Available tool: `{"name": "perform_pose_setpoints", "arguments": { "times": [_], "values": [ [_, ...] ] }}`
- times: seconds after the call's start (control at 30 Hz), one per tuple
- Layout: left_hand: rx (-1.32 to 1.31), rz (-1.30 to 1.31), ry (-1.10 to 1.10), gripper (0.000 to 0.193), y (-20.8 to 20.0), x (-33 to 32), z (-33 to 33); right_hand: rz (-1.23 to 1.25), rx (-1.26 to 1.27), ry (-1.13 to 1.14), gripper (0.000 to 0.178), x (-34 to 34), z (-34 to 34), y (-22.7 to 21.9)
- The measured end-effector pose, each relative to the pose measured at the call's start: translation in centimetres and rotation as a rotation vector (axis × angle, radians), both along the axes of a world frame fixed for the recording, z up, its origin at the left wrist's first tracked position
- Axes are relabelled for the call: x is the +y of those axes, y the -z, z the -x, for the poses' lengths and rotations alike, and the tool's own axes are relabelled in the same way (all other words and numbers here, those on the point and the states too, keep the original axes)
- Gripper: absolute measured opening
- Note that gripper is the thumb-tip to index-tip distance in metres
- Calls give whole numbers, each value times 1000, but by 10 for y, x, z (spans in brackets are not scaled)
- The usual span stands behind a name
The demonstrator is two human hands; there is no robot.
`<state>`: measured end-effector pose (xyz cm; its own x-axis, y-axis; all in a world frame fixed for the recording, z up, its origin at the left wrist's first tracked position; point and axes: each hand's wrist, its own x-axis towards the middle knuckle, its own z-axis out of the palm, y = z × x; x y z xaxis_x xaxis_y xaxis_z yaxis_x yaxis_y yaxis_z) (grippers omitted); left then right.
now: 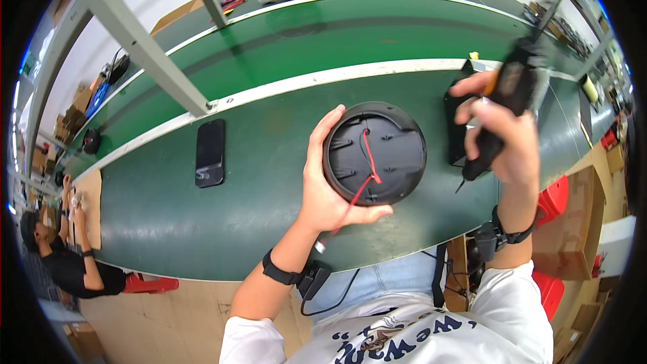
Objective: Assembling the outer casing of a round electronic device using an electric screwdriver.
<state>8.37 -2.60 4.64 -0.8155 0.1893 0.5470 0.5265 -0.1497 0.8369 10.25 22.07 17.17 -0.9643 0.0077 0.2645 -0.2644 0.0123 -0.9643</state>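
Currently, the left hand (320,195) grips a round black plastic housing (397,174) by its rim over the dark green worktop (269,229) — a thin red wire (359,192) trailing out. Fingers curled, the right hand (509,136) holds a black, orange-marked electric screwdriver (513,87) — narrow tip slanting down.

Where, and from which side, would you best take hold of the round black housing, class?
Probably by the outer rim of the housing, coming from the right: the left hand wraps its left and lower edge, where the red wire trails over, while the right side curves uncovered, so a grip there should spare the wire.
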Motion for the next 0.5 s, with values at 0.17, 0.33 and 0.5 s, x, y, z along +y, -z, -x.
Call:
{"name": "perform_pose_setpoints", "arguments": {
  "times": [0.17, 0.33, 0.5],
  "values": [
    [184, 130, 64, 127, -7, 6, -4, -102, -333, -144, 62, 0, -13, 26],
    [-222, -97, 191, 128, -8, 7, -2, 1, -330, -143, 66, -6, 4, 37],
    [-517, -505, 247, 115, 2, -2, 2, 103, -394, -265, 67, -25, 40, 55]
  ]
}}
